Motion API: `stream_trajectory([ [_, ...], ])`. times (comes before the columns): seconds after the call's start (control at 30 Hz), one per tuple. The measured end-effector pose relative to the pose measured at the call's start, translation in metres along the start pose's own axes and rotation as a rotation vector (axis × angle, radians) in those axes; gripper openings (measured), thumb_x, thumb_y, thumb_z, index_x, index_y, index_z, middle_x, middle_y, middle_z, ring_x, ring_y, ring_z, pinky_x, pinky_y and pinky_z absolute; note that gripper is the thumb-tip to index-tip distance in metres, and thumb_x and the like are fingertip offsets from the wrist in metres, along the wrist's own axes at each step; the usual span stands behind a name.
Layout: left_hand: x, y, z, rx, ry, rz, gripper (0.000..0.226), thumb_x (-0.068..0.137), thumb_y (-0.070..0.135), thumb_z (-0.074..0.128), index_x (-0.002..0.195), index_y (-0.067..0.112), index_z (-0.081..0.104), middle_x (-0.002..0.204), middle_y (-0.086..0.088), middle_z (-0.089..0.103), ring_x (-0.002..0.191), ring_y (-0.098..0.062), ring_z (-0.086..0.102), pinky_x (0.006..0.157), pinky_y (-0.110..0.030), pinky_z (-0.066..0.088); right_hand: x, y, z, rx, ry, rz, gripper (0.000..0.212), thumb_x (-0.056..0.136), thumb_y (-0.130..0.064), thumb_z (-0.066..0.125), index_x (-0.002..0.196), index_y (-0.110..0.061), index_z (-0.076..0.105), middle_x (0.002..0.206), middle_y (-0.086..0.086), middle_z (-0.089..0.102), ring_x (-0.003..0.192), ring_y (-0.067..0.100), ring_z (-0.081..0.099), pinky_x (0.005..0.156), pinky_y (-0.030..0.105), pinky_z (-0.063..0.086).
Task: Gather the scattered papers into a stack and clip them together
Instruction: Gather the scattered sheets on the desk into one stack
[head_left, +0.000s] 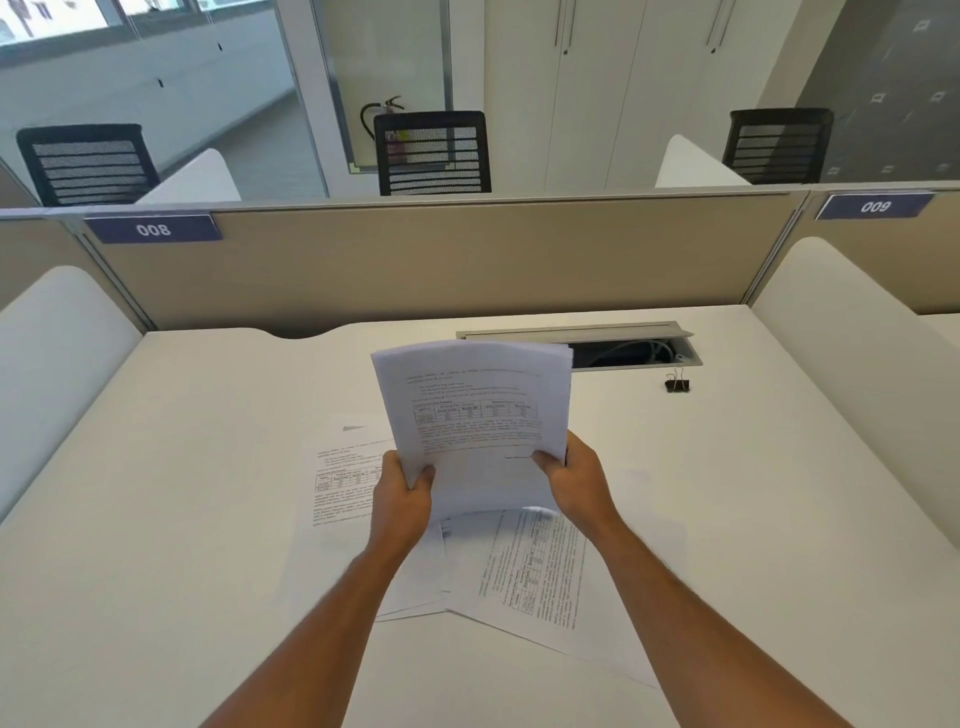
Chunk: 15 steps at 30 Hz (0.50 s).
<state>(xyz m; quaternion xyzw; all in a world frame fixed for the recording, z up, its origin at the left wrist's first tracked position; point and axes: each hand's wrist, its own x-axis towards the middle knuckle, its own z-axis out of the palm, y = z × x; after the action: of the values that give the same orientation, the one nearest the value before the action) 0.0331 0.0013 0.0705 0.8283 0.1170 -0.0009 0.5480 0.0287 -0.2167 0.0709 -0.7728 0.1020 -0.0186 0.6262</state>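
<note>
I hold a stack of printed papers (475, 415) upright above the white desk (182, 467). My left hand (402, 496) grips its lower left edge and my right hand (574, 480) grips its lower right edge. More printed sheets lie loose on the desk under my arms: one sheet (343, 475) to the left and a skewed sheet (540, 566) near the front. A black binder clip (677, 384) sits on the desk at the back right, apart from both hands.
An open cable tray (634, 351) with wires is set into the desk's back edge behind the stack. A beige partition (441, 260) closes the far side, and white side dividers (852, 374) flank the desk. Black chairs stand beyond.
</note>
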Motion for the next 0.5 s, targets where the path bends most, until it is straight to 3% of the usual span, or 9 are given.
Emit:
stream_trajectory([
  [0.1, 0.011, -0.017, -0.008, 0.091, 0.108, -0.036, 0.018, 0.095, 0.014, 0.061, 0.112, 0.011, 0.054, 0.106, -0.007, 0.065, 0.1, -0.03, 0.063, 0.076, -0.033, 0.046, 0.005, -0.002, -0.008, -0.044, 0.028, 0.01, 0.025, 0.099, -0.017, 0.056, 0.123, -0.02, 0.063, 0.113, -0.003, 0.069, 0.1, 0.014, 0.066, 0.079, 0.026, 0.055],
  [0.17, 0.022, -0.032, -0.016, 0.234, 0.182, -0.133, 0.032, 0.088, 0.017, 0.069, 0.117, 0.012, 0.056, 0.116, -0.014, 0.064, 0.112, -0.035, 0.06, 0.088, -0.04, 0.048, 0.008, -0.001, -0.014, -0.047, 0.082, 0.046, 0.024, 0.097, -0.015, 0.058, 0.12, -0.019, 0.064, 0.111, -0.002, 0.07, 0.098, 0.018, 0.067, 0.081, 0.031, 0.056],
  [0.27, 0.029, -0.05, -0.033, 0.574, 0.198, -0.403, 0.066, 0.078, 0.037, 0.078, 0.131, 0.015, 0.047, 0.133, -0.019, 0.049, 0.127, -0.037, 0.043, 0.101, -0.049, 0.039, 0.01, 0.006, -0.021, 0.02, 0.148, 0.179, 0.029, 0.094, -0.009, 0.06, 0.121, -0.017, 0.066, 0.111, -0.001, 0.07, 0.096, 0.019, 0.066, 0.08, 0.03, 0.053],
  [0.5, 0.028, -0.085, -0.058, 0.76, 0.134, -0.516, 0.093, 0.06, 0.061, 0.083, 0.125, 0.012, 0.038, 0.132, -0.019, 0.042, 0.126, -0.036, 0.036, 0.099, -0.05, 0.039, -0.003, 0.05, -0.019, 0.111, 0.176, 0.453, 0.035, 0.09, -0.002, 0.058, 0.119, -0.018, 0.069, 0.112, 0.002, 0.071, 0.103, 0.026, 0.067, 0.096, 0.044, 0.055],
])
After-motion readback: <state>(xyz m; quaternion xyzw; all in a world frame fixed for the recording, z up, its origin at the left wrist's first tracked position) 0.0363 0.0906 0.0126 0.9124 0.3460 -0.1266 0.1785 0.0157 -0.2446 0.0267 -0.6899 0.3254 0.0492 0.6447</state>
